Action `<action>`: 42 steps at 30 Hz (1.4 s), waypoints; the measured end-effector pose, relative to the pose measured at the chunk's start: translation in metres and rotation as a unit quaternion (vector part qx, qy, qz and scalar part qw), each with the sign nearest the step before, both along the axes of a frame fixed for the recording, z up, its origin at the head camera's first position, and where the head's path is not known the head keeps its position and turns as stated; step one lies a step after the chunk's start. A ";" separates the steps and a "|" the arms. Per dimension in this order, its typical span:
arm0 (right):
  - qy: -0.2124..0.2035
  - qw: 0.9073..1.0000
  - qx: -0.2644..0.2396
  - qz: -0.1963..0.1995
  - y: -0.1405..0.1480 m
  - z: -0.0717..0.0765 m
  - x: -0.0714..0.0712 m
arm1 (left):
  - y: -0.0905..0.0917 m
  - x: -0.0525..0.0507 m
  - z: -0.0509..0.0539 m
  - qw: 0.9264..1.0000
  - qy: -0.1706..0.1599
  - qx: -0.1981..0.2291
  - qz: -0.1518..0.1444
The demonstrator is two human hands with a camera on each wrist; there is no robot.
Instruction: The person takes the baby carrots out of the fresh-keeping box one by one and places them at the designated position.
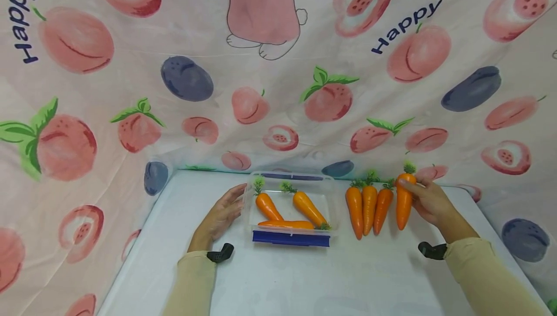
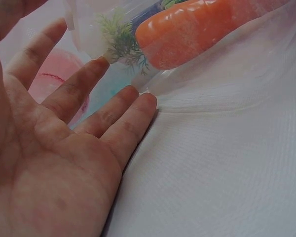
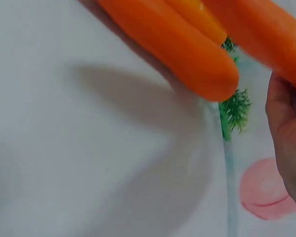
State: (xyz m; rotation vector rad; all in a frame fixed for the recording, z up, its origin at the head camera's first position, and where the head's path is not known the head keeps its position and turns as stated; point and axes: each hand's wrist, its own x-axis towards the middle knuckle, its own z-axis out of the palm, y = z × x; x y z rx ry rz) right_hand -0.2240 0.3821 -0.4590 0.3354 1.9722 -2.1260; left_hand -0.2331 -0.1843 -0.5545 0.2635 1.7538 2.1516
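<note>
Carrot [image 1: 404, 208] right of centre is gripped by right hand [image 1: 431, 203], left hand [image 1: 223, 213] spread beside box [image 1: 290, 239] edge, tabletop [image 1: 278, 277] stretching below.

Plenty of free desk [image 1: 278, 277] toward the near edge, between the two sleeves [image 1: 191, 279]. Near the back edge it's cramped tho: three carrots [image 1: 369, 209] lie between the see-through box [image 1: 290, 238] and the carrot [image 1: 404, 207] in the right fingers [image 1: 416, 189], only skinny gaps either side. Left fingers [image 1: 232, 196] block the box's left wall.

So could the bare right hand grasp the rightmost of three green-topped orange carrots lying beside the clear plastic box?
Probably not while the right hand holds another carrot, though nothing else seems to block that rightmost carrot.
</note>
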 end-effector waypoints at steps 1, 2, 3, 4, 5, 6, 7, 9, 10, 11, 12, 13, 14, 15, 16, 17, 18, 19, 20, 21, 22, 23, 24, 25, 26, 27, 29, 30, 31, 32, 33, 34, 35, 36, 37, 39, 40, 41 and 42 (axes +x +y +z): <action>-0.003 1.000 0.003 -0.003 0.001 -0.001 0.000 | 0.000 0.000 0.000 1.000 -0.002 0.001 0.001; -0.008 1.000 0.005 -0.005 0.002 -0.002 0.000 | 0.000 0.000 0.000 1.000 -0.001 0.001 0.002; -0.011 1.000 0.006 -0.005 0.002 -0.002 0.000 | 0.000 0.000 0.000 1.000 -0.002 0.001 0.003; -0.015 1.000 0.004 -0.006 0.003 -0.003 0.001 | 0.000 0.000 0.000 1.000 -0.003 0.001 0.003; -0.018 1.000 0.006 -0.007 0.004 -0.003 0.001 | 0.000 0.000 0.000 1.000 -0.003 0.001 0.004; -0.018 1.000 0.004 -0.007 0.005 -0.004 0.002 | 0.000 0.000 0.000 1.000 -0.004 0.000 0.003; -0.020 1.000 0.007 -0.007 0.006 -0.005 0.002 | -0.001 0.000 0.000 1.000 -0.004 0.001 0.003; -0.025 1.000 0.018 -0.007 0.008 -0.007 0.002 | -0.001 0.000 0.000 1.000 -0.004 -0.002 0.003; -0.028 0.999 0.029 -0.007 0.009 -0.008 0.002 | -0.001 0.000 0.000 1.000 -0.004 -0.002 0.003; -0.032 0.998 0.044 -0.006 0.010 -0.010 0.002 | -0.001 0.000 -0.001 1.000 -0.003 -0.003 0.003; -0.038 0.998 0.053 -0.007 0.012 -0.011 0.001 | -0.001 0.000 0.000 1.000 -0.003 -0.003 0.003; -0.046 0.997 0.068 -0.008 0.013 -0.012 0.001 | -0.001 0.000 0.000 1.000 -0.003 -0.003 0.003; -0.052 0.995 0.080 -0.009 0.014 -0.013 0.001 | -0.001 0.000 0.000 1.000 -0.004 -0.002 0.004; -0.059 0.994 0.088 -0.012 0.015 -0.014 0.000 | -0.001 0.000 0.000 1.000 -0.003 -0.002 0.003; -0.065 0.993 0.095 -0.014 0.016 -0.015 0.000 | -0.001 0.000 0.000 1.000 -0.003 -0.001 0.003; -0.070 0.992 0.101 -0.017 0.017 -0.016 0.000 | -0.001 0.000 0.000 1.000 -0.004 0.001 0.003; -0.074 0.991 0.108 -0.022 0.018 -0.017 0.001 | -0.001 0.000 -0.001 1.000 -0.003 0.001 0.002; -0.077 0.990 0.116 -0.028 0.018 -0.019 0.001 | -0.001 0.000 -0.001 1.000 -0.003 0.002 0.002; -0.079 0.989 0.120 -0.033 0.019 -0.021 0.001 | -0.001 0.000 -0.001 1.000 -0.004 0.002 0.002; -0.080 0.988 0.123 -0.039 0.019 -0.022 0.001 | -0.001 0.000 -0.002 1.000 -0.002 0.001 0.000; -0.080 0.987 0.131 -0.044 0.019 -0.024 0.001 | -0.001 0.000 -0.002 1.000 -0.002 0.001 0.000; -0.081 0.986 0.141 -0.048 0.019 -0.026 0.001 | -0.001 0.000 -0.002 1.000 -0.002 0.000 0.000; -0.082 0.984 0.150 -0.050 0.020 -0.028 0.001 | -0.001 -0.001 -0.002 1.000 -0.001 -0.001 0.000; -0.082 0.983 0.156 -0.052 0.020 -0.030 0.001 | -0.001 -0.001 -0.002 1.000 -0.002 -0.002 0.000; -0.083 0.981 0.166 -0.052 0.020 -0.031 0.001 | -0.001 -0.001 -0.001 1.000 -0.002 -0.002 0.000; -0.086 0.979 0.175 -0.052 0.020 -0.033 0.002 | -0.001 -0.001 -0.001 1.000 -0.002 -0.001 0.000; -0.089 0.977 0.184 -0.054 0.019 -0.035 0.003 | -0.001 -0.001 -0.001 1.000 -0.006 0.000 0.002; -0.090 0.977 0.183 -0.057 0.018 -0.036 0.003 | 0.000 -0.001 -0.001 1.000 -0.007 0.000 0.003; -0.091 0.977 0.183 -0.060 0.018 -0.037 0.004 | 0.000 -0.001 0.000 1.000 -0.009 0.000 0.003; -0.092 0.976 0.186 -0.064 0.017 -0.037 0.004 | 0.000 -0.001 0.000 1.000 -0.011 0.001 0.004; -0.092 0.976 0.186 -0.066 0.017 -0.038 0.004 | 0.000 0.000 0.000 1.000 -0.010 0.000 0.003; -0.091 0.975 0.189 -0.068 0.017 -0.039 0.004 | 0.000 0.000 0.000 1.000 -0.011 -0.001 0.004; -0.091 0.975 0.189 -0.069 0.017 -0.039 0.004 | 0.000 -0.001 0.000 1.000 -0.010 -0.002 0.004; -0.090 0.975 0.190 -0.070 0.017 -0.040 0.004 | 0.000 -0.001 0.000 1.000 -0.009 -0.002 0.003; -0.090 0.975 0.192 -0.072 0.017 -0.041 0.004 | 0.000 -0.001 0.000 1.000 -0.008 -0.003 0.003; -0.091 0.975 0.193 -0.069 0.019 -0.043 0.004 | 0.000 -0.001 0.000 1.000 -0.005 -0.004 0.001; -0.093 0.974 0.193 -0.068 0.020 -0.043 0.004 | 0.000 -0.001 -0.001 1.000 -0.005 -0.004 0.001; -0.097 0.974 0.194 -0.068 0.020 -0.044 0.004 | 0.000 -0.001 -0.001 1.000 -0.004 -0.005 0.001; -0.100 0.973 0.195 -0.067 0.021 -0.045 0.005 | 0.000 -0.001 -0.001 1.000 -0.004 -0.006 0.001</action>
